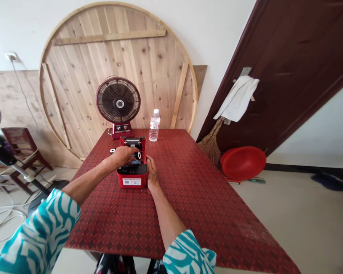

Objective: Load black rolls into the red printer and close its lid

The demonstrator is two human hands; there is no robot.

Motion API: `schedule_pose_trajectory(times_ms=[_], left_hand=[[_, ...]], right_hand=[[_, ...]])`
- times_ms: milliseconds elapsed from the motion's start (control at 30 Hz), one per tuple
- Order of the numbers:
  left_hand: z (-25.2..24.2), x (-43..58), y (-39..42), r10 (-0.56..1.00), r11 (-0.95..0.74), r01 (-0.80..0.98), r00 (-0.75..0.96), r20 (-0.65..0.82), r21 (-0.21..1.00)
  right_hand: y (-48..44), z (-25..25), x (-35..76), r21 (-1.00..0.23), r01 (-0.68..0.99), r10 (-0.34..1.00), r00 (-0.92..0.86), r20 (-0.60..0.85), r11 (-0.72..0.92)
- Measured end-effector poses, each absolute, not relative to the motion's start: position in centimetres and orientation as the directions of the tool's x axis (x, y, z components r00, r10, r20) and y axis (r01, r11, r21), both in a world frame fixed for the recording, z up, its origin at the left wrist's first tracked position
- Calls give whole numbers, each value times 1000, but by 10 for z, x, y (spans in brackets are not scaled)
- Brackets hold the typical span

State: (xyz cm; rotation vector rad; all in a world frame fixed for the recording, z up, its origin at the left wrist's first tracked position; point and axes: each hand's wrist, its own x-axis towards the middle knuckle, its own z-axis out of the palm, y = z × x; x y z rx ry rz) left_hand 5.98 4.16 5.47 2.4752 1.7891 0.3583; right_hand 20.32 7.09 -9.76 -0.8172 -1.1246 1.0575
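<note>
Item: red label printer (132, 176), boxy, with a glossy shell and dark interior
Lid: red, raised upright at the back, with a black-and-silver roller (132, 142) across it
Front: 1 white sticker (131, 182) with a small QR code and fine print
Inside: white-ended roll (138, 155) at the right of the open compartment, partly hidden
Beside it: small black-and-white round piece (112, 150) just left of the printer, too partly hidden to identify
Position: squarely upright on the red patterned tabletop (188, 198)

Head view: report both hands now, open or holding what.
Left hand: curled over the top of the red printer; cannot tell if it holds anything.
Right hand: open, against its side.
</note>
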Motion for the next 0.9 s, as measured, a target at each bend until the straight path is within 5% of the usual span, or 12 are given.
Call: schedule_pose_trajectory(times_ms=[100,167,300,433,733,900], left_hand=[[50,34,25,904,-395,812,259,340,429],[39,9,17,892,-383,652,77,445,654],[0,-26,10,877,-313,268,-288,385,911],[-44,-29,12,881,-232,166,-381,280,958],[-79,-25,13,913,-204,316,-281,297,927],[-79,-41,25,838,-223,191,-463,289,956]], right_hand=[[69,-96,205,-937,-255,971,57,230,237],[67,-94,206,-939,-262,974,46,220,224],[64,-92,209,-947,-258,982,37,186,189],[64,-92,209,-953,-245,984,43,175,180],[66,-97,211,-958,-248,989,30,143,146],[66,-95,211,-956,-251,989,55,140,150]])
